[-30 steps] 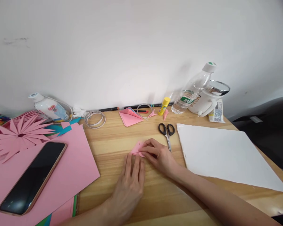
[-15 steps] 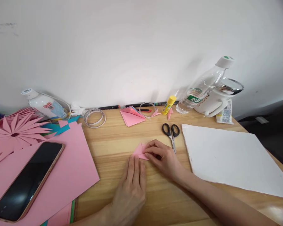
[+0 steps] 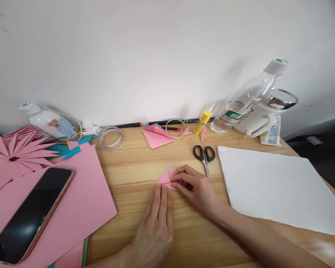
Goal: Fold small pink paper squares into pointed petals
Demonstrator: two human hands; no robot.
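A small folded pink paper piece [image 3: 165,176] lies on the wooden table, with creases meeting near its middle. My left hand [image 3: 156,219] rests palm down with fingers stretched out, the fingertips on the paper's lower left edge. From the right, my right hand [image 3: 194,186] pinches the paper's right side between thumb and fingers. Behind my right hand lie black-handled scissors [image 3: 204,158]. Further back are a stack of folded pink paper [image 3: 157,137] and a yellow glue stick [image 3: 202,123].
A phone [image 3: 30,214] lies on large pink sheets [image 3: 92,193] at the left, by a pink paper star [image 3: 13,158]. A white board [image 3: 279,190] is at the right. A clear bottle [image 3: 245,98] and a white mug [image 3: 259,117] stand behind, near the wall.
The view has shifted slightly. My left fingertips have drawn down a little on the paper, uncovering more of its crease. My right hand keeps its pinch at the right side.
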